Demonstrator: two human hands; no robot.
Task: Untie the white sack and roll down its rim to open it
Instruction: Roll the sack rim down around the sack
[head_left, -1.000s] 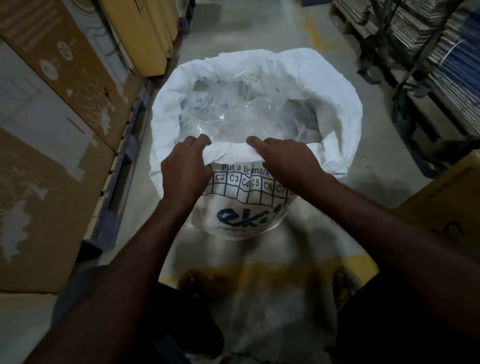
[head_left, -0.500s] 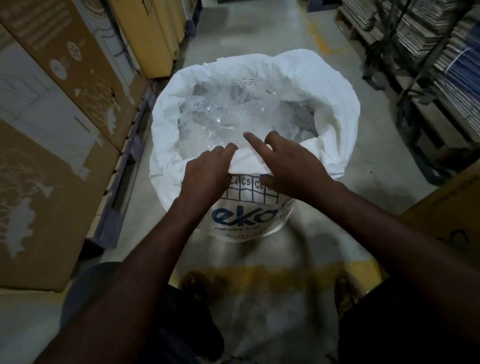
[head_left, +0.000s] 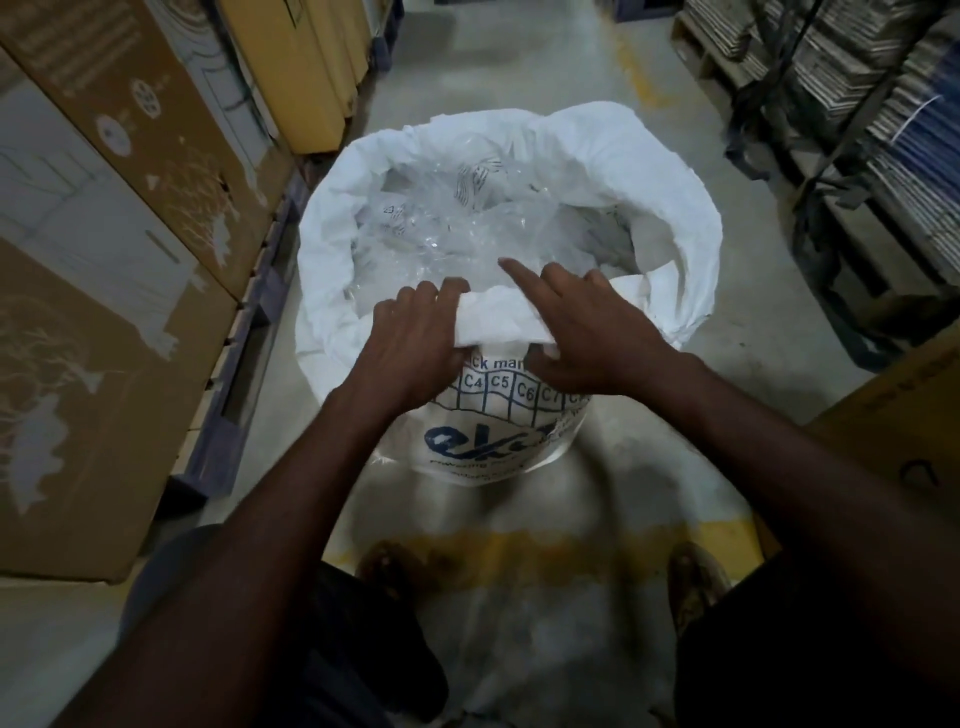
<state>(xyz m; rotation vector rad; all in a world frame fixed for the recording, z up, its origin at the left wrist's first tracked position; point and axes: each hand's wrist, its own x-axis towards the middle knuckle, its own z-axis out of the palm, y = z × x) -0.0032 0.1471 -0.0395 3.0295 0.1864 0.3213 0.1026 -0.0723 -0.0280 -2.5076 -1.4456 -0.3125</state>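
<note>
The white sack (head_left: 670, 208) stands open on the floor in front of me, its rim folded outward all round. Blue print and a grid of boxes show on its near wall. Clear crumpled plastic (head_left: 447, 228) fills the inside. My left hand (head_left: 410, 343) grips the near rim, fingers curled over the folded edge. My right hand (head_left: 587, 332) holds the same fold just to the right, thumb under it and forefinger pointing out over the plastic. A short strip of rolled rim (head_left: 498, 317) shows between the two hands.
Large cardboard boxes (head_left: 104, 291) on a pallet line the left side. Yellow boxes (head_left: 296, 67) stand behind them. Racks of stacked material (head_left: 878, 119) run along the right. Another cardboard box (head_left: 904, 415) sits near right. A yellow floor line (head_left: 571, 551) crosses by my feet.
Both hands have come closer together on the near rim. The fold between them is bunched higher, and the printed grid below shows more than half a second ago.
</note>
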